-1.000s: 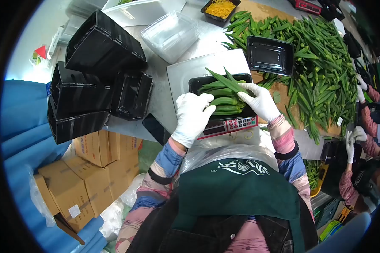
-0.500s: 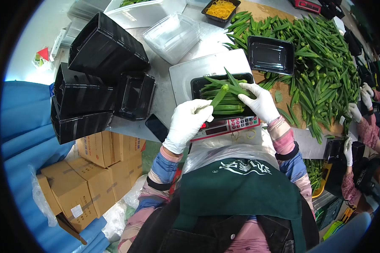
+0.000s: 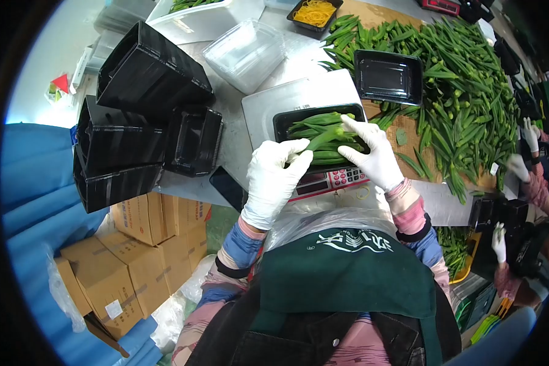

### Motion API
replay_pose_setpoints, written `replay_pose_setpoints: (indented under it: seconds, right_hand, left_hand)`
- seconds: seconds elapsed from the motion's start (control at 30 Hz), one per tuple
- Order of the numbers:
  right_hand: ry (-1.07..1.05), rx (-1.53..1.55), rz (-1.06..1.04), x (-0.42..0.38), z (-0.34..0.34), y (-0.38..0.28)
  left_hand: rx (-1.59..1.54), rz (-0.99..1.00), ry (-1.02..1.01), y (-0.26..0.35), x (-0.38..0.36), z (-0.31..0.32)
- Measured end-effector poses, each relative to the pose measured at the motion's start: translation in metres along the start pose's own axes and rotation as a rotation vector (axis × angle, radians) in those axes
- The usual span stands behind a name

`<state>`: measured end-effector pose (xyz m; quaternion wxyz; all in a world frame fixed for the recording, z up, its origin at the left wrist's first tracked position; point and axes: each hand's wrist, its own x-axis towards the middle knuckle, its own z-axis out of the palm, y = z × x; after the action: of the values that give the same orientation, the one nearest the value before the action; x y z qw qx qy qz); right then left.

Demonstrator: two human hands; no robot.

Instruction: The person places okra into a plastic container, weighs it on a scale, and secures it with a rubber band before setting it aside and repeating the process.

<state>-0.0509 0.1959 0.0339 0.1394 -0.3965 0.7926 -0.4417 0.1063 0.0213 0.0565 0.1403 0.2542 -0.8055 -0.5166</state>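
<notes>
Head camera view, looking down over a green apron at two white-gloved hands working at a desk. Directly ahead of the person sits a black tray filled with okra pods, resting on the platform of a weighing scale whose keypad faces the person. The left hand is closed around one okra pod, gripping it at its near end; the pod's long axis runs from that hand up and to the right, slanting across the tray, while the pods already packed lie roughly crosswise, left to right. The right hand rests on the tray's right side with fingers spread flat over the packed pods, pressing or steadying them; it does not appear to be closed on any one pod. The two hands are apart, with the slanted pod between them, its far tip close to the right hand's fingers. A large heap of loose okra covers the desk to the right, nearer the right hand. An empty black tray lies beyond, stacks of black trays stand to the left, and another person's gloved hand shows at the far right edge.
</notes>
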Motion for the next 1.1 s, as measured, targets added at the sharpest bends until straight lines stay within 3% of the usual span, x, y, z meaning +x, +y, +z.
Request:
replay_pose_setpoints:
  seconds: [0.13,0.37,0.67,0.97,1.1]
  right_hand:
    - [-0.108,0.321,0.122,-0.001,-0.002,-0.001]
    - [-0.096,0.661,0.366,-0.005,0.001,-0.003]
    - [-0.138,0.524,0.454,-0.004,0.005,-0.008]
    - [-0.223,0.677,0.432,-0.008,-0.006,-0.004]
    - [-0.256,0.607,0.471,-0.006,-0.008,-0.003]
  left_hand:
    - [0.016,0.064,-0.015,0.01,0.0,0.003]
    - [0.126,0.166,0.033,0.017,-0.001,0.003]
    - [0.294,0.306,0.055,0.024,0.0,0.009]
    - [0.235,0.25,0.044,0.022,0.004,0.008]
    - [0.209,0.24,0.048,0.022,0.006,0.008]
